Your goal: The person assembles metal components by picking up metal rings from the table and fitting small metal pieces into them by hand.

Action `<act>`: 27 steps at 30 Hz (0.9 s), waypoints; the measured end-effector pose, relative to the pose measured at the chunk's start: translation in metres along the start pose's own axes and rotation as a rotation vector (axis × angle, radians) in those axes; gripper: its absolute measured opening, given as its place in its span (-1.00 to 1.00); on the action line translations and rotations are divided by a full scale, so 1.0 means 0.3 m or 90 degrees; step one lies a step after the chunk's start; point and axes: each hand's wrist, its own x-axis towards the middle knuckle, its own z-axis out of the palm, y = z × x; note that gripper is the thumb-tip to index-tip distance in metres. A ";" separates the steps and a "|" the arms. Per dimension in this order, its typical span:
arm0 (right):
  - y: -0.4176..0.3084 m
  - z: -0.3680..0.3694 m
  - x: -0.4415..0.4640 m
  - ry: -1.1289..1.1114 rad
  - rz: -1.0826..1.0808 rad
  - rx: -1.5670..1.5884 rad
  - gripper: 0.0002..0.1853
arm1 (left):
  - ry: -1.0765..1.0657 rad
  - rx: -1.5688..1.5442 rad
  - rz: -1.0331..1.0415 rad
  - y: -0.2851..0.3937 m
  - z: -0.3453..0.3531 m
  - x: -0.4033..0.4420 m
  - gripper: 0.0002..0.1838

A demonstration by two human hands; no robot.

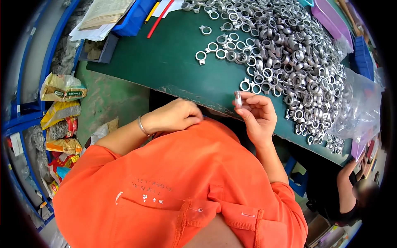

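Between the thumb and fingers of my right hand (258, 115) is a small metal ring (238, 100), seen nearly edge-on, just over the table's front edge. My left hand (178, 115) rests against the orange shirt, its fingers curled; whether they hold anything is hidden. A large heap of grey metal rings (297, 53) covers the right part of the green table (165, 62). Several rings lie loose at the heap's left side, some with a small lug on the rim.
Red (160, 18) and yellow (152, 12) sticks lie near a blue bin (134, 18) with papers. A clear plastic bag (357, 103) and a pink bin (331, 20) border the heap. Another person (331, 186) sits at the right. Filled bags (62, 89) stand at the left rack.
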 end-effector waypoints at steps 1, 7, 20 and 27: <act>0.012 -0.011 0.000 -0.043 -0.019 -0.042 -0.65 | 0.046 -0.213 -0.022 0.065 -0.032 -0.007 -0.82; 0.011 0.016 0.009 -0.028 -0.213 -0.251 -0.65 | 0.328 -0.374 0.150 0.175 -0.043 0.095 -0.79; -0.058 0.041 0.015 -0.098 -0.371 -0.401 -0.76 | 0.176 -0.915 -0.007 0.163 -0.014 0.137 -0.75; 0.017 -0.035 0.084 0.016 -0.222 -0.852 -0.82 | 0.104 -1.057 -0.049 0.070 -0.011 0.146 -0.85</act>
